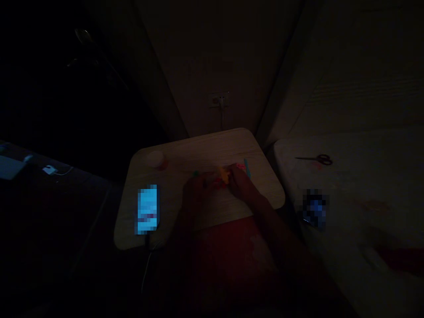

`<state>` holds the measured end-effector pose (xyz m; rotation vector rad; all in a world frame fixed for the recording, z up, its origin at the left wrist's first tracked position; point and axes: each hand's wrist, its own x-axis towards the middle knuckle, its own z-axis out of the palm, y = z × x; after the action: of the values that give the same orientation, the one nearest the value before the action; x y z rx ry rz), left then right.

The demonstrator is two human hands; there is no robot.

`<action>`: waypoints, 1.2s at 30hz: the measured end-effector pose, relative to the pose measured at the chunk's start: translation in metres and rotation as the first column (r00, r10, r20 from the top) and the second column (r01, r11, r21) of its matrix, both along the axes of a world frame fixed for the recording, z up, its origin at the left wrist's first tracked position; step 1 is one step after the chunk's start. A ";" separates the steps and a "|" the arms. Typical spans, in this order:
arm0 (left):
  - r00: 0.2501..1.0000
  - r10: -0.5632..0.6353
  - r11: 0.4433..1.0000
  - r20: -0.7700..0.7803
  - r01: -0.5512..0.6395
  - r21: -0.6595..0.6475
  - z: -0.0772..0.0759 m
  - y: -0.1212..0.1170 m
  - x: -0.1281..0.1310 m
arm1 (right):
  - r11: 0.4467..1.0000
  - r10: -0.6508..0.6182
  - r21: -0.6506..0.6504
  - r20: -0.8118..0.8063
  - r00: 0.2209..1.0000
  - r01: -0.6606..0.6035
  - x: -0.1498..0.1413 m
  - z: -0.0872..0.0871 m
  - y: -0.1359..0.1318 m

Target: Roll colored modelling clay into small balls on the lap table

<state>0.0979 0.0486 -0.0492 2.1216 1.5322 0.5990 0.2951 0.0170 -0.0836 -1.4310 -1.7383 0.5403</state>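
Observation:
The room is very dark, so fine detail is lost. My right hand [240,182] is closed on a small yellow-orange piece [224,175] above the wooden table [212,145]. My left hand [198,184] lies just to the left of it, its fingers reaching toward the same piece but too dark to make out. Below and between the hands shows some red material [218,183]. Behind my right hand are a pinkish-red piece [241,166] and a blue-green strip [247,168]. A bit of green [195,174] peeks out by my left hand.
A pale round container [157,160] stands at the table's back left. A lit phone [147,210] with a cable is at the left front. To the right, a pale surface bears scissors [318,159] and a blurred device [314,208]. A wall socket [219,100] holds a plug.

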 end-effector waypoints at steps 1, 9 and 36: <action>1.000 -0.012 1.000 -0.021 0.012 -0.016 0.001 0.000 0.001 | 1.000 0.012 -0.004 -0.007 1.000 -0.012 0.000 -0.001 0.000; 0.999 -0.041 0.995 0.024 0.043 -0.088 0.000 -0.001 0.004 | 0.997 0.075 -0.012 0.102 0.992 -0.074 0.003 -0.003 0.003; 0.993 -0.062 0.994 0.104 0.071 -0.081 0.004 -0.004 0.001 | 0.978 -0.103 -0.202 -0.276 0.956 0.047 0.002 0.003 0.003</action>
<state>0.0991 0.0446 -0.0454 2.0379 1.4015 0.5988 0.2970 0.0199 -0.0808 -1.4642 -1.4276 0.8490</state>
